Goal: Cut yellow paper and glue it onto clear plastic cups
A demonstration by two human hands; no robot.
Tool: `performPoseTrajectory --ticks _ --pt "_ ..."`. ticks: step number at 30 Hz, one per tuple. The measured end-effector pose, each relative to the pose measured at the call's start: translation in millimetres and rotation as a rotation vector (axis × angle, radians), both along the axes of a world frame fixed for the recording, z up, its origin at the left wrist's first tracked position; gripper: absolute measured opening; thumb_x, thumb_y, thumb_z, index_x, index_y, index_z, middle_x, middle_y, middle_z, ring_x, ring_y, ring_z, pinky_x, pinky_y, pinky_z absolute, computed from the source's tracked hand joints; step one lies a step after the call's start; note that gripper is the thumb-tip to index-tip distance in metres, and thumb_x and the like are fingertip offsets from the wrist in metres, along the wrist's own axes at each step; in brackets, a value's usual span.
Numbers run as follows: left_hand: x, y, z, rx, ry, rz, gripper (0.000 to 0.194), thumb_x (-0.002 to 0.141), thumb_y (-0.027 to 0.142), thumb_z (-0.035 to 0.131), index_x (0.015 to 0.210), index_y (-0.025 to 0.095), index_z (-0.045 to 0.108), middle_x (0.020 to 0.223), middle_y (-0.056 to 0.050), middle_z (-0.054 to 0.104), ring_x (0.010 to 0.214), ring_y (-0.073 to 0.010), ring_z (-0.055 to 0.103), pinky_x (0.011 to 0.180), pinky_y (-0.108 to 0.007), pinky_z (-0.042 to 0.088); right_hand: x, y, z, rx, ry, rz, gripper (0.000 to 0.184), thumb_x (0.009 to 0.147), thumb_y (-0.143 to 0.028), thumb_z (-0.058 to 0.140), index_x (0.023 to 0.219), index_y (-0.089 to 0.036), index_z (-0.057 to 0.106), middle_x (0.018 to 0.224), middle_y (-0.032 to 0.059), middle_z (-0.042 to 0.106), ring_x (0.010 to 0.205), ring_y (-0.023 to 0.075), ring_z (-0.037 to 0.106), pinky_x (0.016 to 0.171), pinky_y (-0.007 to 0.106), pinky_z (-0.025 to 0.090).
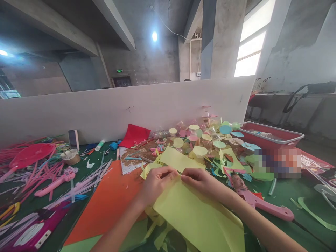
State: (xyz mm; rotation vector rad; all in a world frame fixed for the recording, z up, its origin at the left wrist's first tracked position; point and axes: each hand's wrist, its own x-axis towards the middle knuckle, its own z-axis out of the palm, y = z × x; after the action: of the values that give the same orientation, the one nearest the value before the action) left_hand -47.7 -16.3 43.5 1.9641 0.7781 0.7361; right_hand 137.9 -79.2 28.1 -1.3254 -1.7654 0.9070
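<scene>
A sheet of yellow paper (202, 220) hangs tilted from my two hands, close in front of me. My left hand (157, 183) pinches its upper edge between thumb and fingers. Right beside it, my right hand (201, 179) pinches the same edge, fingertips almost touching the left's. Another piece of yellow paper (181, 159) shows just beyond the fingers; whether the two are joined I cannot tell. Under the left forearm lies an orange sheet (112, 199). Yellow paper strips (164, 238) are partly hidden below the held sheet. A pink glue gun (267, 206) rests near my right forearm.
Paper discs on clear plastic pieces (200, 151) crowd the back, beside a red basket (273, 140). At left are pink sticks (47, 171), a red paddle-shaped thing (33, 155), a phone (74, 140) and a cup (70, 157). A white partition (105, 108) stands behind.
</scene>
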Motion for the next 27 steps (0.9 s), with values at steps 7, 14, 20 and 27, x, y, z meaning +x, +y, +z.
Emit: performPoseTrajectory --ticks 7,14,20,27 --pt "-3.7 -0.3 3.8 0.061 -0.008 0.074 0.032 0.085 0.045 0.055 0.076 0.018 0.070 0.071 -0.001 0.065 0.064 -0.0153 0.053 0.054 -0.022 0.038 -3.8 0.7 4.1 0.025 -0.036 -0.067 0.034 0.093 -0.046 0.042 0.070 -0.021 0.043 0.062 -0.0068 0.031 0.055 0.0097 0.029 0.047 0.022 0.023" --pt "-41.7 43.3 18.7 0.095 -0.162 0.356 0.034 0.076 0.050 0.065 0.078 0.017 0.070 0.069 -0.001 0.064 0.060 -0.0148 0.053 0.050 -0.021 0.040 28.6 6.8 1.3 0.068 -0.145 -0.143 0.032 0.091 -0.045 0.045 0.072 -0.020 0.052 0.066 -0.0037 0.044 0.060 0.0122 0.038 0.053 0.024 0.030" --pt "-53.9 70.2 6.7 0.111 -0.175 0.438 0.036 0.073 0.052 0.067 0.081 0.018 0.072 0.073 -0.001 0.067 0.066 -0.0159 0.057 0.054 -0.020 0.042 31.6 8.5 -2.2 0.075 -0.204 -0.192 0.033 0.090 -0.046 0.043 0.068 -0.022 0.047 0.059 -0.0055 0.039 0.052 0.0117 0.038 0.051 0.024 0.028" --pt "-57.4 89.2 -11.3 0.124 -0.127 0.393 0.042 0.073 0.055 0.064 0.085 0.016 0.071 0.082 -0.004 0.069 0.072 -0.0182 0.060 0.059 -0.022 0.044 31.1 9.8 -4.3 0.062 -0.260 -0.251 0.041 0.090 -0.047 0.044 0.058 -0.022 0.044 0.050 -0.0033 0.051 0.046 0.0127 0.042 0.051 0.026 0.030"
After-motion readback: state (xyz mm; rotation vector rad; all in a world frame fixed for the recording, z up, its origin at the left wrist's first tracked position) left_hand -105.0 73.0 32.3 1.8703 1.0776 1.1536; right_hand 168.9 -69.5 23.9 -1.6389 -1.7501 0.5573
